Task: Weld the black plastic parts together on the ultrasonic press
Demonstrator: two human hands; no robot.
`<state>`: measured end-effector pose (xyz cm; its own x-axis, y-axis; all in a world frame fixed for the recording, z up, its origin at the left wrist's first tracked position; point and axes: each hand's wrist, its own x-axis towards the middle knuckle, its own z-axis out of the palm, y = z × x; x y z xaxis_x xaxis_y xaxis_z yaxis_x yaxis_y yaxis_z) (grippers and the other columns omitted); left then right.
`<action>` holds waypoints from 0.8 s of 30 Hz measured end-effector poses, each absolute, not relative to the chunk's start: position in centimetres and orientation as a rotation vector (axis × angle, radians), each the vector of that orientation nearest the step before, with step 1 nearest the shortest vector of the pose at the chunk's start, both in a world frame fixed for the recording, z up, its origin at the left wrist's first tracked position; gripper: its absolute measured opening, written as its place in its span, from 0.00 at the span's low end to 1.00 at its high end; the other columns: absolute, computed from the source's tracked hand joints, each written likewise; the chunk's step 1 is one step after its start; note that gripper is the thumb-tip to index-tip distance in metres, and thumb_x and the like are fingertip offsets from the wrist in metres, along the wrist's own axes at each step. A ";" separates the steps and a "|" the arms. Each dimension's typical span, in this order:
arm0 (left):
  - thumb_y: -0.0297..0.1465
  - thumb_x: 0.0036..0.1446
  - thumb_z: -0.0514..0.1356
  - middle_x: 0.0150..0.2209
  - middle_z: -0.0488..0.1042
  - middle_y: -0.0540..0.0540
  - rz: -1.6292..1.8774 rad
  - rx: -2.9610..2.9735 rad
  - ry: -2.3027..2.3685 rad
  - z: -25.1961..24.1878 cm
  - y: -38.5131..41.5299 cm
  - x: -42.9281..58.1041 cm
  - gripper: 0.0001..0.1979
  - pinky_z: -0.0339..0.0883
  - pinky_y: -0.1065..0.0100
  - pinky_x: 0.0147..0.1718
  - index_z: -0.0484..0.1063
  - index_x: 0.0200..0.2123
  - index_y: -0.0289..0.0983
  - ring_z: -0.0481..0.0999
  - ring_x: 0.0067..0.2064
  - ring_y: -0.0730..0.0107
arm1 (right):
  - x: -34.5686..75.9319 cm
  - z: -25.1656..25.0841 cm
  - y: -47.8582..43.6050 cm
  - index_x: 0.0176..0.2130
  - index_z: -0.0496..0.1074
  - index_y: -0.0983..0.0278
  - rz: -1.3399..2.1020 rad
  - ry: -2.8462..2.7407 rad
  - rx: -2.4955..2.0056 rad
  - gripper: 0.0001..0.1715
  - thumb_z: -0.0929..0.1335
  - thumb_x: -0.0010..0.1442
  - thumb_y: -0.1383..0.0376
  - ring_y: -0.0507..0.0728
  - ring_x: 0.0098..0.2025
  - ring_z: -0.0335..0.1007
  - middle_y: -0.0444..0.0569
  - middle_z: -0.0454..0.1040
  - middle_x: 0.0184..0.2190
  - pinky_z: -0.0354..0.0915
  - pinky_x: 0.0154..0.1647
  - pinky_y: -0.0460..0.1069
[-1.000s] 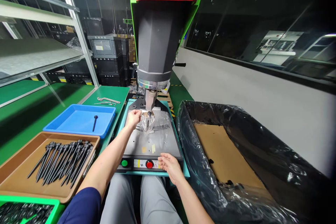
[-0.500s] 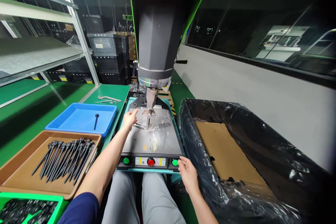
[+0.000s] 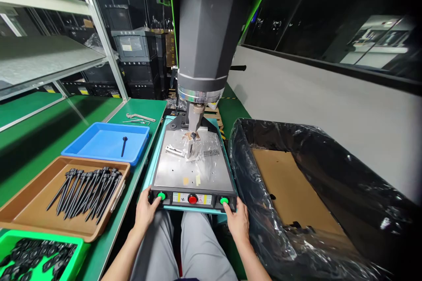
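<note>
My left hand (image 3: 145, 209) rests on the left corner of the machine's front panel, its thumb on the left green button (image 3: 161, 195). On the right corner lies my right hand (image 3: 238, 220), thumb on the right green button (image 3: 224, 201). Both hands are open, fingers apart, holding nothing. Between them sits a red button (image 3: 192, 199). Above the metal plate (image 3: 178, 174), the machine's tapered tip (image 3: 196, 116) stands over a small fixture (image 3: 190, 147) with a black part (image 3: 193, 135) at its top. Clear film lies around the fixture.
At left are a blue tray (image 3: 95, 151) with one black rod, a brown tray (image 3: 36, 202) with several rods, and a green bin (image 3: 81, 250) of black parts. Wrenches (image 3: 140, 117) lie behind. A plastic-lined box (image 3: 242, 171) stands at right.
My left hand has moved from beside the fixture back to the left green button. My right hand has settled onto the right one. The view has shifted slightly.
</note>
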<state>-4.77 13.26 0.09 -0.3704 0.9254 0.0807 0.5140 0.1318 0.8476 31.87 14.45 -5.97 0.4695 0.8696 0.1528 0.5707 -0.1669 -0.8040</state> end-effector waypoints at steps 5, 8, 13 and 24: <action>0.46 0.48 0.64 0.49 0.72 0.42 1.152 1.409 1.906 -0.2 14.4 -5.4 0.28 0.67 0.53 0.51 0.69 0.51 0.41 0.73 0.51 0.50 | 31.9 -6.2 14.7 0.56 0.65 0.69 0.427 -1.237 -1.871 0.45 0.64 0.52 0.40 0.72 0.55 0.63 0.64 0.67 0.51 0.62 0.53 0.61; 0.47 0.47 0.64 0.48 0.72 0.41 1.115 1.404 1.916 -0.3 14.6 -5.8 0.30 0.67 0.51 0.51 0.69 0.51 0.39 0.73 0.51 0.49 | 31.9 -6.2 14.8 0.55 0.66 0.71 0.374 -1.233 -1.903 0.46 0.64 0.51 0.40 0.74 0.56 0.62 0.65 0.67 0.50 0.59 0.56 0.64; 0.46 0.47 0.65 0.52 0.72 0.40 1.130 1.314 1.806 -0.9 14.5 -6.3 0.33 0.65 0.52 0.54 0.68 0.54 0.37 0.73 0.53 0.52 | 31.9 -5.8 14.4 0.58 0.63 0.68 0.526 -1.203 -1.845 0.46 0.66 0.51 0.41 0.67 0.47 0.71 0.62 0.65 0.53 0.69 0.46 0.58; 0.42 0.53 0.62 0.52 0.73 0.38 1.447 1.243 1.754 4.0 16.2 -3.4 0.23 0.66 0.55 0.54 0.71 0.50 0.37 0.73 0.53 0.56 | 31.5 -5.1 13.8 0.60 0.61 0.68 0.681 -1.108 -1.818 0.49 0.66 0.50 0.41 0.62 0.36 0.76 0.65 0.62 0.56 0.70 0.47 0.58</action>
